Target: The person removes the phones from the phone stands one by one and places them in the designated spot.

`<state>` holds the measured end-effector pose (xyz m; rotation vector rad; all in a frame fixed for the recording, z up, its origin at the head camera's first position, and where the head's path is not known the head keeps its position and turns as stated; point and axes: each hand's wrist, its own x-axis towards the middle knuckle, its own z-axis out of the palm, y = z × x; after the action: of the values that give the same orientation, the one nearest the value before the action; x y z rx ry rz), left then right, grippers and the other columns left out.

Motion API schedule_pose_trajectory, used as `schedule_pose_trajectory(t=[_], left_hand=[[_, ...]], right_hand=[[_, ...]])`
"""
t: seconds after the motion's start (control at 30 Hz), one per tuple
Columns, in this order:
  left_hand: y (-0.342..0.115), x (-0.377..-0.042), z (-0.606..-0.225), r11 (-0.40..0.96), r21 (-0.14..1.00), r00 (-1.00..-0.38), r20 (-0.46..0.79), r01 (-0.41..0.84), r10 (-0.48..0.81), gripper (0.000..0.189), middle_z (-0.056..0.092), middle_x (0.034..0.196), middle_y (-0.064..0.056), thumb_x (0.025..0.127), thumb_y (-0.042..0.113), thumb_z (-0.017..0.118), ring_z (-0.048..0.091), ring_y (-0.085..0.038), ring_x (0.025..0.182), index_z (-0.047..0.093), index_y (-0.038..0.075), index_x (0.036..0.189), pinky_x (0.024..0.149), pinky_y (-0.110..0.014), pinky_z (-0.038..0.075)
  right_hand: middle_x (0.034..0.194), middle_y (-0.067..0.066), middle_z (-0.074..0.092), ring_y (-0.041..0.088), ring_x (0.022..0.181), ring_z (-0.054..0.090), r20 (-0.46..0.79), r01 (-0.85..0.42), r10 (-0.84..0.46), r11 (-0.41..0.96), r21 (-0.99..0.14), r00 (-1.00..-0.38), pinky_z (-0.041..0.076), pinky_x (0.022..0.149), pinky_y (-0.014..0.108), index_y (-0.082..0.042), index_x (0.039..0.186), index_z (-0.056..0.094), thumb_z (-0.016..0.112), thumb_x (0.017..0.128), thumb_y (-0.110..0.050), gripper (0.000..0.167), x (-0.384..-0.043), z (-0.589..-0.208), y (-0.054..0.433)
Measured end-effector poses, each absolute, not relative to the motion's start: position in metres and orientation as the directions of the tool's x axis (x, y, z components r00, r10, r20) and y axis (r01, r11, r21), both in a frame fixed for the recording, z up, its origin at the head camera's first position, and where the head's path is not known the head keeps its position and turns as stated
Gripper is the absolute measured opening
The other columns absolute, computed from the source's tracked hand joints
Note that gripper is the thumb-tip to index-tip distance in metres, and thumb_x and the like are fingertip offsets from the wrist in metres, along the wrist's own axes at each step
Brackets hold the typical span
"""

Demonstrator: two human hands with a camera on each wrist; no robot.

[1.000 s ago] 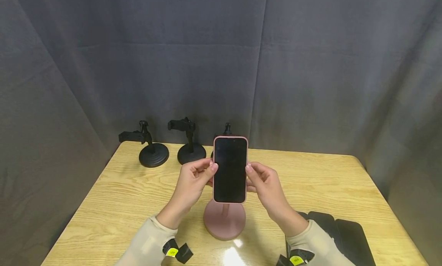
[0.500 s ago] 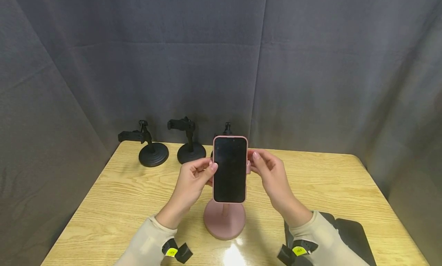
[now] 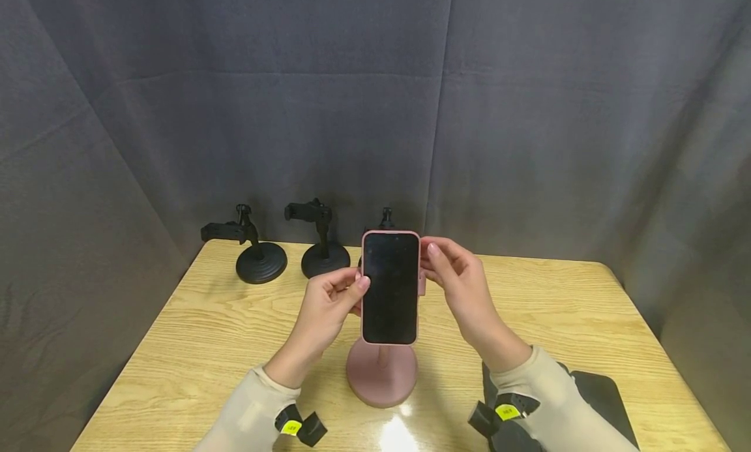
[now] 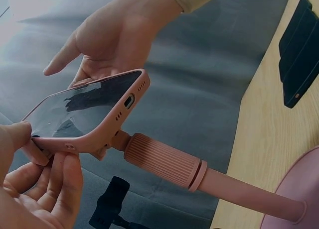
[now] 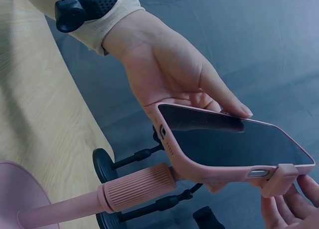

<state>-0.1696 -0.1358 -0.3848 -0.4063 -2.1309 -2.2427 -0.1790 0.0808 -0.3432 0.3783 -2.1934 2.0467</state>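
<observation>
A smartphone (image 3: pixel 390 289) in a pink case stands upright, dark screen facing me, in the clamp (image 5: pixel 280 179) of a pink phone stand (image 3: pixel 381 377). At the phone's left edge my left hand (image 3: pixel 328 308) pinches it, the thumb in front and the fingers reaching behind, as the left wrist view (image 4: pixel 40 189) also shows. My right hand (image 3: pixel 460 286) is beside the upper right edge. Its thumb is raised off the phone, and its fingertips pass partly out of sight behind the case. In the right wrist view its fingers (image 5: pixel 294 204) lie close to the clamp.
Several black phone stands stand along the back edge, among them one at far left (image 3: pixel 261 263) and one beside it (image 3: pixel 325 259); another is mostly hidden behind the phone. A dark folded item (image 3: pixel 604 400) lies at front right. A grey curtain (image 3: pixel 375 113) surrounds the wooden table (image 3: pixel 235 334).
My right thumb has come off the phone's right edge, baring the clamp there, and the right hand has moved right and slightly up. The left hand and the phone have stayed in place.
</observation>
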Motion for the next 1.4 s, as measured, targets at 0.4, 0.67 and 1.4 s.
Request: schedule_pose_trajectory(t=[0.4, 0.67, 1.4], left_hand=[[-0.134, -0.171, -0.384, -0.065, 0.981, -0.967, 0.193, 0.185, 0.168, 0.027, 0.073, 0.101, -0.02, 0.1, 0.01, 0.063, 0.068, -0.008, 0.072, 0.067, -0.006, 0.122, 0.071, -0.024, 0.06], [-0.133, -0.171, -0.384, -0.066, 0.981, -0.967, 0.191, 0.182, 0.172, 0.026, 0.074, 0.098, -0.016, 0.101, 0.01, 0.062, 0.067, -0.008, 0.072, 0.067, -0.007, 0.12, 0.071, -0.023, 0.06], [-0.132, -0.17, -0.388, -0.095, 0.975, -0.966, 0.211, 0.199, 0.146, 0.025, 0.069, 0.087, 0.011, 0.101, 0.006, 0.06, 0.064, -0.004, 0.068, 0.064, -0.012, 0.118, 0.068, -0.02, 0.058]], right_hand=[[0.105, -0.009, 0.069, 0.008, 0.097, 0.067, 0.217, -0.232, -0.135, 0.107, -0.967, -0.967, 0.055, 0.096, 0.024, 0.003, 0.132, 0.059, 0.053, 0.106, -0.018, 0.034, -0.183, -0.337, 0.077], [0.114, 0.012, 0.07, 0.011, 0.097, 0.068, 0.218, -0.245, -0.183, 0.141, -0.959, -0.959, 0.056, 0.094, 0.028, -0.001, 0.133, 0.059, 0.056, 0.104, -0.017, 0.032, -0.185, -0.335, 0.072], [0.104, 0.001, 0.075, 0.009, 0.084, 0.073, 0.258, -0.256, -0.204, -0.038, -0.966, -0.944, 0.063, 0.077, 0.029, 0.003, 0.132, 0.055, 0.06, 0.101, -0.005, 0.032, -0.189, -0.337, 0.05]])
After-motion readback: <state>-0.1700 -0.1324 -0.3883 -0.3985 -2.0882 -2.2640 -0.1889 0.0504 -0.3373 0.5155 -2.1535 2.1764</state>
